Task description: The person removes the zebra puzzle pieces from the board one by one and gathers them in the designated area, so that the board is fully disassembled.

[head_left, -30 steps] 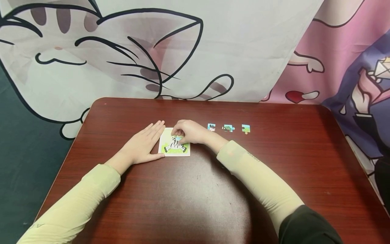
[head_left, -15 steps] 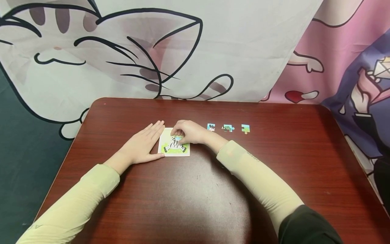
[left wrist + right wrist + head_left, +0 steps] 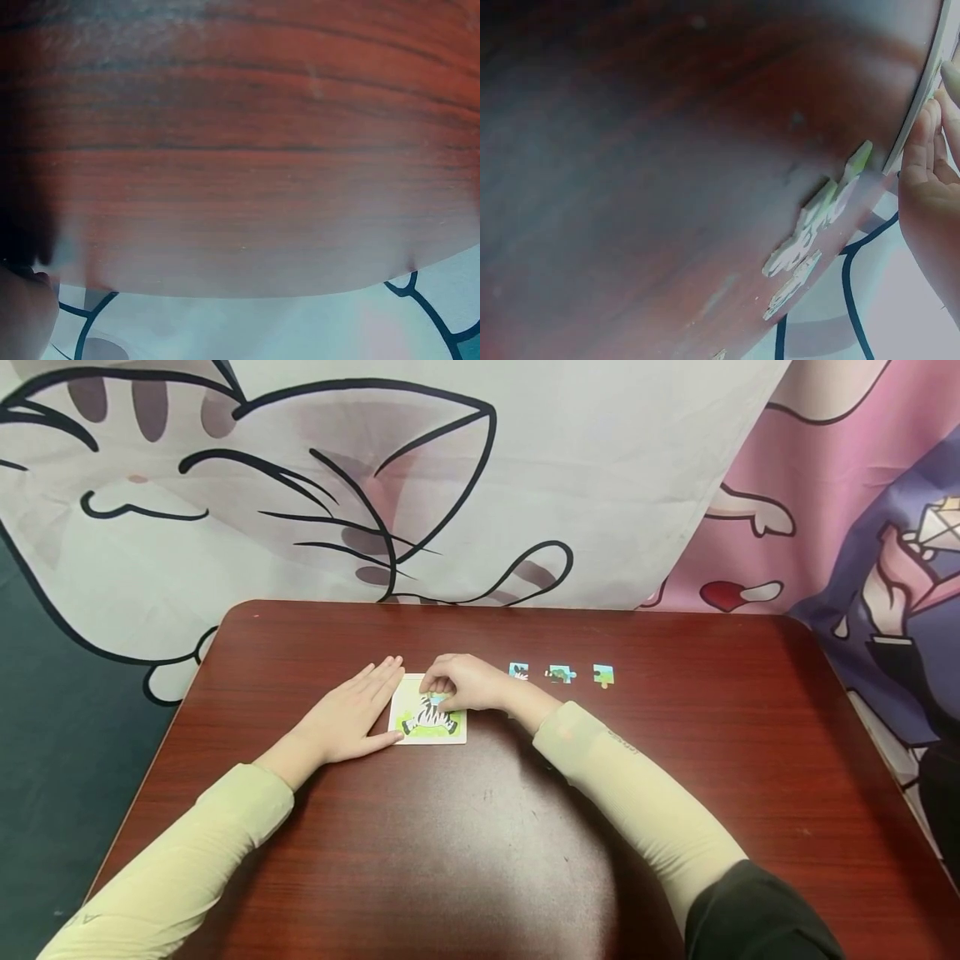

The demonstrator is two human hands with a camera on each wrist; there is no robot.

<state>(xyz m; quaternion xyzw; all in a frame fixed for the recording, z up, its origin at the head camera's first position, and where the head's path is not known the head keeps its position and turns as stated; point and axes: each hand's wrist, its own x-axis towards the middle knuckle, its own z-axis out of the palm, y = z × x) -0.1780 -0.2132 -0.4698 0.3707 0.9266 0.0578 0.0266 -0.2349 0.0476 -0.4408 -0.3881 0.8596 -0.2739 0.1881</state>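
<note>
White-bordered board (image 3: 409, 695), zebra jigsaw (image 3: 429, 719) inside, lies beneath the curled right hand (image 3: 471, 683), pinching or not I cannot tell; straight-fingered left hand (image 3: 349, 718) touches the board's 9 o'clock edge.

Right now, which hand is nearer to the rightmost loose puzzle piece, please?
Right: the right hand is left of the piece, over the zebra puzzle; the left hand lies farther left.

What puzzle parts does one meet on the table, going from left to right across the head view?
Zebra puzzle board → blue piece with black-and-white marks → blue piece with green patch → blue-and-yellow-green piece.
</note>
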